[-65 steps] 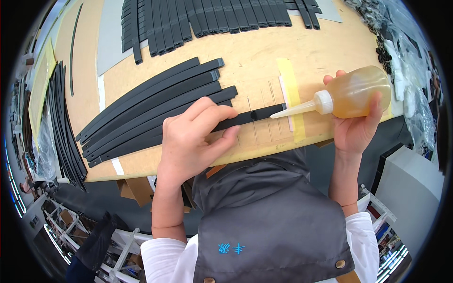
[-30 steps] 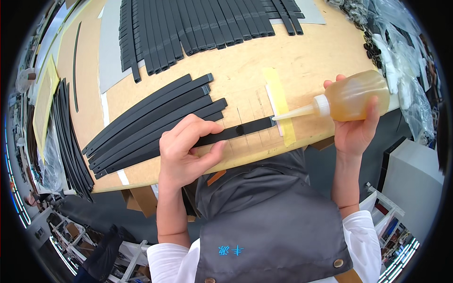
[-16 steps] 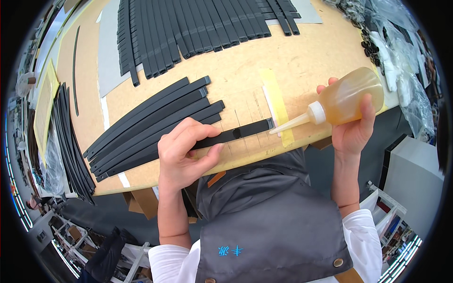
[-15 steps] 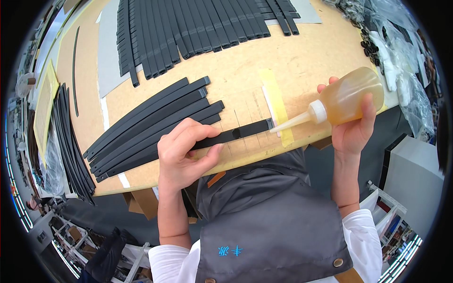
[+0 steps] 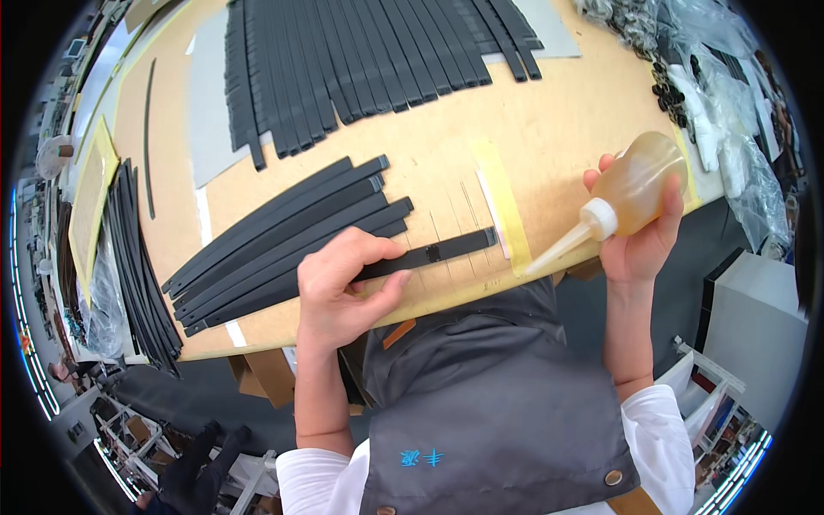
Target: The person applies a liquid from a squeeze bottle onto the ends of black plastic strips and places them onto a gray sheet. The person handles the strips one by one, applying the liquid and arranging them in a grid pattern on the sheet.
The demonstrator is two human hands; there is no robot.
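Left fingers (image 5: 378, 246), nearer, pinch the black strap (image 5: 468, 245), long axis running rightward from them; right fingers (image 5: 670, 204) grip the bottle (image 5: 639, 182), nozzle (image 5: 560, 247) apart from strap.

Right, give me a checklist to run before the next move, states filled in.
1. Black strip steadied: ok, left hand has thumb and forefinger at its edges.
2. Bottle secure: ok, gripped in the right hand.
3. Nozzle clear of the strip: ok, its tip is right of the strip's end, near the yellow tape.
4. Dark patch on the strip dry: cannot tell.
5. Liquid level sufficient: cannot tell.
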